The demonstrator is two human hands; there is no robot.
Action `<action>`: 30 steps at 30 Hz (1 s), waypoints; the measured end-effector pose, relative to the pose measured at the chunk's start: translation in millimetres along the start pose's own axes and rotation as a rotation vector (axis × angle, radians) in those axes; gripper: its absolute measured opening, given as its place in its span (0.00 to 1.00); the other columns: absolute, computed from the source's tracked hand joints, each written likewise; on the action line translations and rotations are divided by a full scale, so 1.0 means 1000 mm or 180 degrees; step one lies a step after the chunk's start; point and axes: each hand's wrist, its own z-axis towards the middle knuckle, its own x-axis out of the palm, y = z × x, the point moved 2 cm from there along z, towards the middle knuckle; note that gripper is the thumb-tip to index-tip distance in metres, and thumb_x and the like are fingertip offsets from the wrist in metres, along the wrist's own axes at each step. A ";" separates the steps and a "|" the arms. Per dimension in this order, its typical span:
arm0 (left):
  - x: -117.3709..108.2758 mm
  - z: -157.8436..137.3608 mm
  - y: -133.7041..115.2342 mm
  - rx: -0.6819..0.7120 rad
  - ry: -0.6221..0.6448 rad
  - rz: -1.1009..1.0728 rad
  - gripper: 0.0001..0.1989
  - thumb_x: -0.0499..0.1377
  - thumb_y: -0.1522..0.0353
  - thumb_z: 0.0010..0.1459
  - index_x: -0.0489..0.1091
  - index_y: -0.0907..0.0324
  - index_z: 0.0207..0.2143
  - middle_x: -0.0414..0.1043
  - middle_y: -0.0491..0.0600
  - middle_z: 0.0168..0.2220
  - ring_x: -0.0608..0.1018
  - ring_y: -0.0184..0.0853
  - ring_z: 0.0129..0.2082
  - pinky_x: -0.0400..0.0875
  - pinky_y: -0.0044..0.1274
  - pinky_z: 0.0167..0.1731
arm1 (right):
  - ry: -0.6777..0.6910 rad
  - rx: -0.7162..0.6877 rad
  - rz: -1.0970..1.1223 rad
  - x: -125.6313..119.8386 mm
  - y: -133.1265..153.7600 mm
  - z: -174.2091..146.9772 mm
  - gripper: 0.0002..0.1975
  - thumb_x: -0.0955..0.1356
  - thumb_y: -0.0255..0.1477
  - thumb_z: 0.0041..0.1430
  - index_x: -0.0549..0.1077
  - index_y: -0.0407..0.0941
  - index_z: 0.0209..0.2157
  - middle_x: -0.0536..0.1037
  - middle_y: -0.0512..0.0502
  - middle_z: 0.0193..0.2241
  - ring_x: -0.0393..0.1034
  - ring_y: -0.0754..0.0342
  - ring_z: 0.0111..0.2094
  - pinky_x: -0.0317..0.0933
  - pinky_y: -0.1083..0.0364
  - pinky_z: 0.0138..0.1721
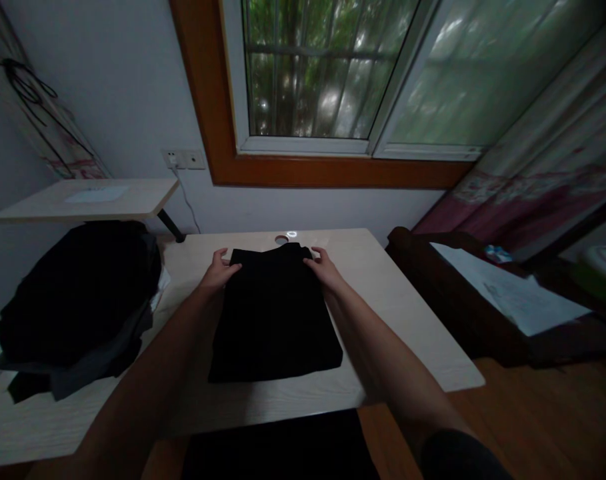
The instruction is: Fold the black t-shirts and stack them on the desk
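A folded black garment (pixel 277 320) lies flat on the pale wooden desk (pixel 383 300), its narrower end toward the wall. It is too dark to tell what kind of garment it is. My left hand (pixel 217 272) grips the far left corner, thumb on top of the cloth. At the far right corner, my right hand (pixel 325 267) holds the edge in the same way, thumb over the fabric. Some fingertips are hidden at the cloth's edges.
A heap of dark clothes (pixel 83 293) sits at the desk's left under a raised shelf (pixel 147 197). A power cord (pixel 187 200) runs down from a wall socket (pixel 183 159). Right of the desk stands dark furniture (pixel 463 300) with a pale sheet (pixel 507 293) on it.
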 end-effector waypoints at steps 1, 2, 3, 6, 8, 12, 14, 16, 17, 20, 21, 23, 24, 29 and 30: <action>0.000 -0.001 0.000 0.0045 0.0077 0.0184 0.43 0.68 0.63 0.52 0.51 0.59 0.66 0.73 0.52 0.42 0.79 0.36 0.35 0.72 0.28 0.38 | 0.0026 -0.0074 -0.0118 -0.001 -0.001 -0.003 0.36 0.72 0.42 0.52 0.62 0.48 0.61 0.76 0.51 0.34 0.74 0.51 0.33 0.67 0.52 0.38; -0.001 -0.002 0.000 0.0120 0.0162 0.0387 0.44 0.68 0.63 0.51 0.51 0.59 0.66 0.74 0.52 0.41 0.79 0.38 0.35 0.72 0.29 0.38 | 0.0059 -0.0168 -0.0219 -0.002 -0.001 -0.006 0.36 0.72 0.41 0.53 0.62 0.49 0.61 0.77 0.51 0.34 0.75 0.51 0.34 0.67 0.52 0.38; -0.001 -0.003 -0.001 0.0214 0.0236 0.0596 0.45 0.68 0.63 0.50 0.51 0.59 0.66 0.74 0.52 0.40 0.79 0.39 0.36 0.72 0.29 0.38 | 0.0102 -0.0257 -0.0301 -0.003 0.000 -0.008 0.35 0.72 0.39 0.53 0.62 0.49 0.61 0.78 0.51 0.34 0.75 0.51 0.33 0.68 0.52 0.38; -0.002 -0.006 -0.006 0.0429 0.0305 0.1025 0.41 0.68 0.63 0.48 0.56 0.58 0.63 0.76 0.52 0.41 0.80 0.44 0.41 0.71 0.32 0.43 | 0.0197 -0.0449 -0.0384 -0.005 0.004 -0.012 0.29 0.72 0.34 0.54 0.66 0.51 0.57 0.79 0.52 0.32 0.75 0.52 0.31 0.68 0.53 0.36; -0.003 -0.009 -0.007 0.0403 0.0345 0.1082 0.38 0.68 0.64 0.47 0.59 0.58 0.60 0.76 0.53 0.42 0.80 0.46 0.43 0.71 0.33 0.44 | 0.0260 -0.0473 -0.0315 -0.006 0.005 -0.015 0.26 0.72 0.32 0.54 0.67 0.52 0.54 0.79 0.54 0.30 0.75 0.52 0.30 0.68 0.53 0.35; -0.013 -0.022 -0.006 0.0200 0.0763 0.0790 0.39 0.69 0.65 0.44 0.60 0.59 0.58 0.78 0.53 0.44 0.81 0.47 0.43 0.73 0.34 0.43 | 0.0561 -0.0314 -0.0104 -0.005 0.003 -0.027 0.25 0.72 0.29 0.53 0.67 0.52 0.53 0.79 0.53 0.29 0.75 0.51 0.29 0.69 0.53 0.33; -0.021 -0.033 -0.006 0.0175 0.1141 0.0597 0.38 0.70 0.64 0.45 0.61 0.58 0.58 0.78 0.54 0.46 0.80 0.46 0.46 0.73 0.34 0.45 | 0.0829 -0.0200 0.0066 -0.004 0.002 -0.037 0.28 0.72 0.28 0.51 0.66 0.50 0.54 0.80 0.52 0.30 0.75 0.51 0.29 0.69 0.53 0.33; -0.028 -0.043 -0.007 0.0193 0.1434 0.0474 0.37 0.70 0.63 0.45 0.63 0.58 0.57 0.77 0.55 0.50 0.79 0.46 0.50 0.73 0.34 0.48 | 0.1119 -0.0079 0.0287 -0.003 0.003 -0.046 0.31 0.72 0.27 0.50 0.64 0.49 0.57 0.80 0.51 0.32 0.76 0.51 0.30 0.70 0.53 0.33; -0.031 -0.046 -0.007 0.0208 0.1493 0.0438 0.36 0.71 0.63 0.45 0.64 0.57 0.56 0.77 0.55 0.51 0.79 0.47 0.51 0.73 0.35 0.50 | 0.1230 -0.0035 0.0409 -0.003 0.004 -0.050 0.33 0.72 0.27 0.50 0.63 0.48 0.58 0.81 0.50 0.33 0.76 0.51 0.31 0.70 0.53 0.33; -0.034 -0.046 -0.007 0.0274 0.1329 0.0313 0.35 0.70 0.61 0.47 0.65 0.57 0.57 0.77 0.55 0.51 0.79 0.46 0.50 0.73 0.36 0.50 | 0.1247 -0.0117 0.0666 -0.003 0.010 -0.054 0.33 0.72 0.30 0.53 0.61 0.50 0.60 0.81 0.48 0.38 0.77 0.50 0.35 0.71 0.52 0.36; -0.032 -0.044 -0.007 0.0308 0.1236 0.0283 0.35 0.69 0.61 0.48 0.64 0.57 0.57 0.78 0.54 0.49 0.80 0.46 0.48 0.74 0.35 0.48 | 0.1153 -0.0208 0.0701 -0.003 0.013 -0.053 0.33 0.72 0.31 0.54 0.61 0.51 0.61 0.80 0.48 0.39 0.77 0.50 0.37 0.71 0.51 0.37; -0.028 -0.035 -0.006 0.0384 0.1012 0.0285 0.34 0.68 0.61 0.48 0.64 0.57 0.58 0.79 0.53 0.45 0.81 0.45 0.44 0.74 0.34 0.44 | 0.0852 -0.0383 0.0713 -0.003 0.020 -0.048 0.31 0.71 0.32 0.56 0.62 0.52 0.61 0.80 0.48 0.40 0.76 0.50 0.39 0.71 0.51 0.39; -0.025 -0.030 -0.006 0.0422 0.0860 0.0341 0.34 0.68 0.62 0.48 0.65 0.57 0.58 0.79 0.51 0.42 0.81 0.44 0.42 0.74 0.33 0.42 | 0.0676 -0.0452 0.0715 -0.003 0.024 -0.044 0.30 0.71 0.33 0.56 0.63 0.52 0.61 0.79 0.48 0.40 0.76 0.50 0.39 0.71 0.51 0.40; -0.015 -0.007 -0.016 0.0703 0.0099 0.0818 0.27 0.64 0.62 0.52 0.68 0.57 0.55 0.76 0.47 0.35 0.78 0.38 0.34 0.71 0.30 0.40 | 0.0098 -0.0913 0.0575 -0.002 0.047 -0.026 0.27 0.69 0.32 0.57 0.68 0.52 0.59 0.78 0.46 0.45 0.73 0.49 0.45 0.68 0.47 0.51; -0.014 -0.004 -0.019 0.0750 0.0005 0.0893 0.24 0.63 0.63 0.52 0.70 0.57 0.52 0.75 0.47 0.35 0.78 0.38 0.35 0.71 0.29 0.41 | 0.0093 -0.1007 0.0517 -0.002 0.050 -0.023 0.26 0.68 0.30 0.57 0.69 0.52 0.58 0.78 0.46 0.46 0.72 0.49 0.47 0.66 0.46 0.54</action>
